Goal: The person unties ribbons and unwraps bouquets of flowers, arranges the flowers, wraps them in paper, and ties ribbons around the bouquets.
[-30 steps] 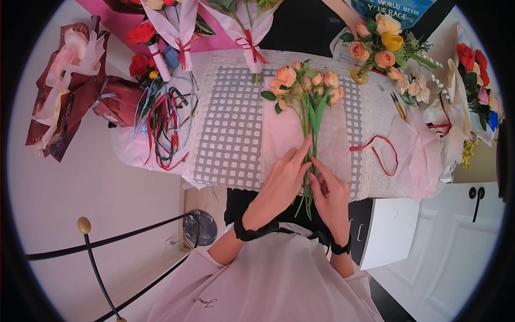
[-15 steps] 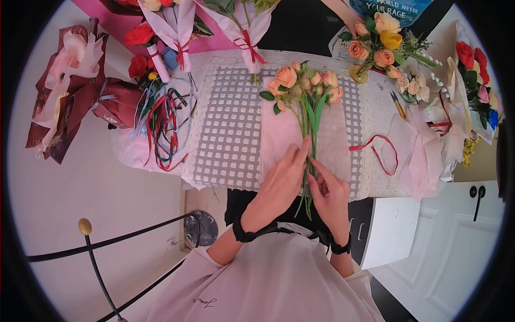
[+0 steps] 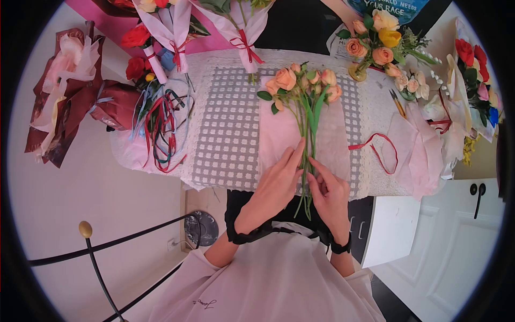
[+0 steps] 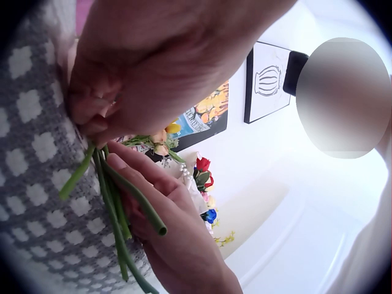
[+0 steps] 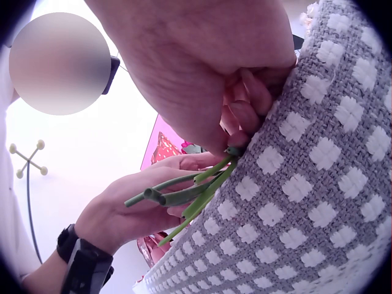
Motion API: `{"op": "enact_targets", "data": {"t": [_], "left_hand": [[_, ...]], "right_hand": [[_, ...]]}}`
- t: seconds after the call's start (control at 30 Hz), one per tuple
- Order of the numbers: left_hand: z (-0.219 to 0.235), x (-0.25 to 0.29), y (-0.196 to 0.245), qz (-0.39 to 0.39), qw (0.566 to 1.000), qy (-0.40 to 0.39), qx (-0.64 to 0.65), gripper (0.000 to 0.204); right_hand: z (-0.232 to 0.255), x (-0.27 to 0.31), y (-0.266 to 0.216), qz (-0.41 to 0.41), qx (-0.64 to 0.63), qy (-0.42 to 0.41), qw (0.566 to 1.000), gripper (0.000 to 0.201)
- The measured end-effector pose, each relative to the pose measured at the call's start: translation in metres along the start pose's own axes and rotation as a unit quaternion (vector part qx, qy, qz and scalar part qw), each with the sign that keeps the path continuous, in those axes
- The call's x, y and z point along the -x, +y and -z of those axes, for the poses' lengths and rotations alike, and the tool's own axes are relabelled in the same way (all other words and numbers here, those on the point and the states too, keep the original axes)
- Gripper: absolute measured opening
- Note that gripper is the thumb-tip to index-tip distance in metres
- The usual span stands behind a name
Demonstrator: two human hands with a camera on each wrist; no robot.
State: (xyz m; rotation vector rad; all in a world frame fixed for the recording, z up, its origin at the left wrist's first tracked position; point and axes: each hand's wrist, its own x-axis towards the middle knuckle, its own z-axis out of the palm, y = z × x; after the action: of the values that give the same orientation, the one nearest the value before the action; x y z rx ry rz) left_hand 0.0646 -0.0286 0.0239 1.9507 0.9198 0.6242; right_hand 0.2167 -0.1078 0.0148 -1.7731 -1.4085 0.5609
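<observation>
Peach roses [image 3: 284, 79] with green stems [image 3: 305, 129] lie over pale pink paper [image 3: 276, 137] in the head view. The left hand [image 3: 276, 183] grips the stems from the left, its index finger lying along them. From the other side, the right hand [image 3: 331, 194] pinches the lower stems between thumb and fingers. Cut stem ends [image 4: 113, 205] stick out between both hands in the left wrist view. In the right wrist view the stems [image 5: 187, 195] emerge below the right hand's curled fingers [image 5: 245, 113]; the left hand [image 5: 125, 199] is behind them. Some fingertips are hidden.
A checked cloth [image 3: 225, 134] covers the table's middle. Tangled ribbons [image 3: 163, 129] lie left, a red ribbon [image 3: 394, 155] right, beside folded pink paper [image 3: 421, 155] and scissors [image 3: 398, 104]. Wrapped bouquets [image 3: 249, 53] line the back; a vase [image 3: 358, 71] of roses stands back right.
The left hand has shifted slightly left and its wrist has lowered, still at the stems. The right hand keeps almost the same place, and the roses stay nearly still.
</observation>
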Motion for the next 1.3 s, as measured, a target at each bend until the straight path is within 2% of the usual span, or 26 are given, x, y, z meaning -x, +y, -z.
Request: {"op": "enact_targets", "data": {"t": [0.3,0.4,0.7,0.8,0.93,1.03,1.1,1.13,1.3], "left_hand": [[0.0,0.001,0.0,-0.025,0.999,0.007,-0.035,0.066],[0.001,-0.001,0.001,-0.004,0.999,-0.006,-0.049,0.065],[-0.002,-0.002,-0.004,-0.006,1.0,0.012,-0.026,0.063],[-0.001,-0.003,-0.002,0.003,1.0,0.014,-0.027,0.062],[-0.005,-0.003,-0.006,-0.011,0.999,0.041,-0.025,0.062],[-0.005,-0.004,-0.004,0.021,0.998,0.056,0.036,0.06],[-0.007,-0.006,-0.006,0.062,0.993,0.07,0.077,0.054],[-0.009,-0.006,-0.009,0.062,0.993,0.069,0.078,0.054],[-0.011,-0.009,-0.012,0.044,0.988,0.096,0.114,0.027]], "right_hand": [[0.0,0.001,0.003,0.016,-0.009,0.002,1.0,0.037],[0.001,0.002,0.005,0.012,-0.029,-0.001,1.0,0.036],[0.004,0.003,0.005,-0.002,-0.076,-0.02,0.997,0.033],[0.004,0.002,0.004,-0.004,-0.074,-0.02,0.997,0.028],[-0.001,0.004,0.005,-0.055,-0.143,0.017,0.988,0.017],[0.0,0.005,0.005,-0.076,-0.174,0.047,0.981,0.011],[0.004,0.006,0.002,-0.085,-0.181,0.059,0.978,0.009],[0.008,0.007,0.0,-0.084,-0.175,0.068,0.978,0.008],[0.019,0.011,-0.005,-0.096,-0.164,0.08,0.978,0.007]]}}
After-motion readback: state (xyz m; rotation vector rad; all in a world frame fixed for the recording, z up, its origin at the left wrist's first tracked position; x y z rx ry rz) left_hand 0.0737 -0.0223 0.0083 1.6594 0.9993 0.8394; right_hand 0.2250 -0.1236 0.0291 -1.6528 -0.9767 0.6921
